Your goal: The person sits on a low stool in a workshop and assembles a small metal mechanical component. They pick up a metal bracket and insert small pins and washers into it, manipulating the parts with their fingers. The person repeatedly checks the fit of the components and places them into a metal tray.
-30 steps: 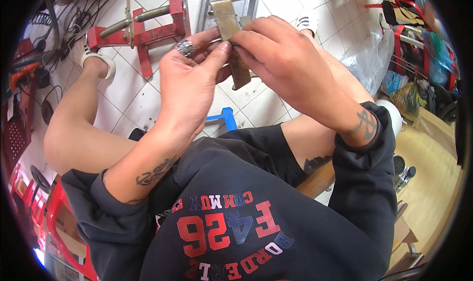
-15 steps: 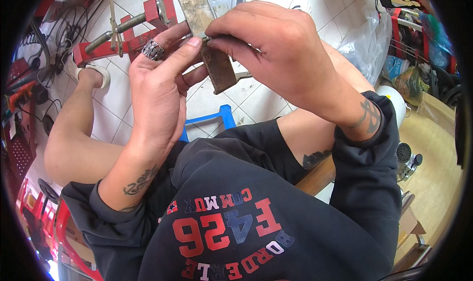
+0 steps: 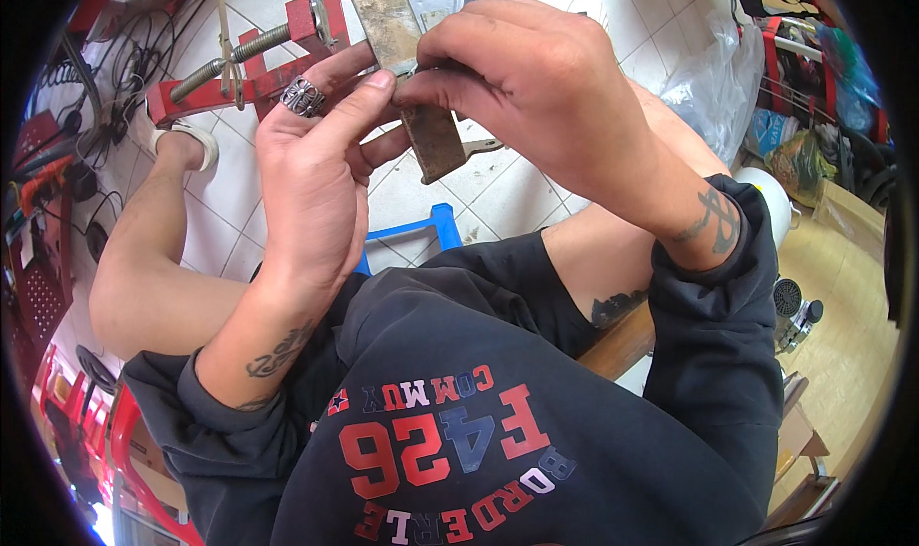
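Observation:
My left hand point(image 3: 316, 154), with a silver ring on one finger, grips a worn, dirty metal bracket point(image 3: 433, 144) with folded edges and a small eyelet tab at its side. The bracket stands tilted, its upper part bare and scuffed, its lower part browner. From the right my right hand point(image 3: 536, 77) reaches over the bracket's middle, thumb and fingers pinched together near my left thumb. Something small and greenish shows at that pinch, mostly hidden by the fingers, too small to name.
Beyond my hands at the upper left stands a red metal frame with a threaded rod point(image 3: 230, 63). A blue plastic stool point(image 3: 412, 228) is below the bracket. Black cables point(image 3: 115, 77) lie on the tiled floor at left; clear plastic bags point(image 3: 713, 96) sit at right.
My right thumb has shifted slightly left and lower across the bracket's middle. Both hands and the bracket have drifted a little to the right in the picture.

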Motion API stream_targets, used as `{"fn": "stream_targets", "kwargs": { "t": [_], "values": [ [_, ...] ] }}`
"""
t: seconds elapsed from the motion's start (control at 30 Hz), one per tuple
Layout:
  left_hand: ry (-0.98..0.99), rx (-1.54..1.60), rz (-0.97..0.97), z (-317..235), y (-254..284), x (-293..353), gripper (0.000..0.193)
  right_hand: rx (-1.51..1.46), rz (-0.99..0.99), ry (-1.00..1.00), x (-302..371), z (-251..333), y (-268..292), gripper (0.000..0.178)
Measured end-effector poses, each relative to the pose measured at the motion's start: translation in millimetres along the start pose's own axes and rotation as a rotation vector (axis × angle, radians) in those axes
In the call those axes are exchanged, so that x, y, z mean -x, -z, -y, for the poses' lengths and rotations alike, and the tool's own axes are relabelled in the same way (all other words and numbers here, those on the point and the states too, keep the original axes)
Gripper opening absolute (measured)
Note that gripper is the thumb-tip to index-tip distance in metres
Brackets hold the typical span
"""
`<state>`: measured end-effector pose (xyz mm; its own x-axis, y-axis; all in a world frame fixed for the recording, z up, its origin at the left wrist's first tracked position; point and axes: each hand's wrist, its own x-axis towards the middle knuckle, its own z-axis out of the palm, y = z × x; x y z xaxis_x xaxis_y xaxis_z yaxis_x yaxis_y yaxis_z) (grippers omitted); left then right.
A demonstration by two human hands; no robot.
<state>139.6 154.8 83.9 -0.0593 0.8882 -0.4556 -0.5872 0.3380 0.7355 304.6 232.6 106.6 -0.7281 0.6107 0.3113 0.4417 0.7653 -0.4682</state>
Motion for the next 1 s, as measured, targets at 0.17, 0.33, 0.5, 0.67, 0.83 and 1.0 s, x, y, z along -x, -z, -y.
{"fn": "stream_targets", "kwargs": {
  "t": [0.17,0.33,0.5,0.67,0.83,1.0],
  "values": [
    [-0.012,-0.055,-0.009,0.4,1.2,0.9,0.032,0.005,0.015,0.015,-1.2,0.0,0.5,0.019],
    [-0.003,-0.05,0.028,1.2,5.2,0.3,0.029,-0.007,-0.021,0.036,-1.5,0.4,-2.0,0.02],
    [-0.007,-0.051,0.016,0.9,4.4,-0.8,0.029,-0.065,-0.015,0.09,-1.6,-1.7,-3.0,0.022],
    [-0.022,0.0,-0.086,1.0,0.1,-4.5,0.029,-0.099,0.042,0.042,-0.9,0.2,-0.7,0.025],
    [-0.038,-0.048,-0.072,4.2,3.4,-5.3,0.03,-0.026,0.085,0.034,0.7,-1.2,1.3,0.032],
    [-0.034,-0.065,-0.075,6.0,4.0,-5.6,0.031,0.049,0.122,0.045,0.8,-2.2,1.5,0.033]
  ]
}}
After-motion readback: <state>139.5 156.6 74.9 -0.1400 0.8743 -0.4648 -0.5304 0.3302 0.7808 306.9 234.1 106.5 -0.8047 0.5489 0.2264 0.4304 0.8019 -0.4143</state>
